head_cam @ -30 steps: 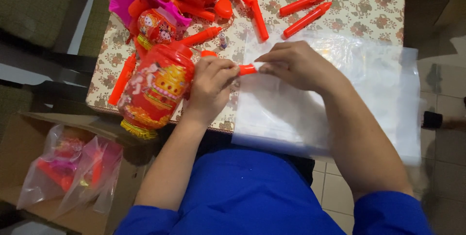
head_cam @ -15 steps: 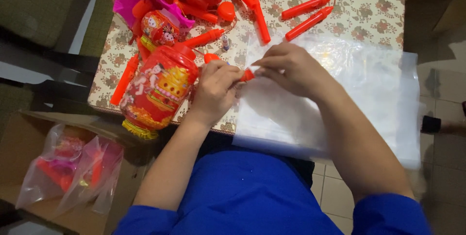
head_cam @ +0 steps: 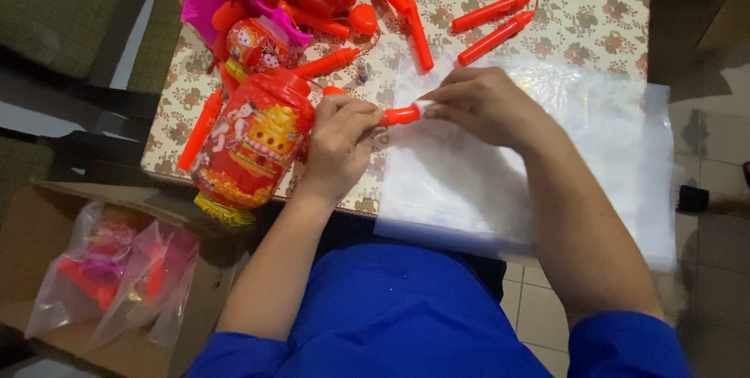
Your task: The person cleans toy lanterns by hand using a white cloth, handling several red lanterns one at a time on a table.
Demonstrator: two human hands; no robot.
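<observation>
Head view: lantern (head_cam: 250,144) beside left hand (head_cam: 340,140)

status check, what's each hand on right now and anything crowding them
Left hand and right hand both pinching red stick. Stick sits at edge of clear plastic bags. Red lantern hard against left hand.

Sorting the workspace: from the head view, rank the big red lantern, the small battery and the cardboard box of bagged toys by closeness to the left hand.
From the left hand:
1. Big red lantern, touching its left side.
2. Small battery, just beyond it on the tablecloth.
3. Cardboard box, on the floor, lower left.
</observation>
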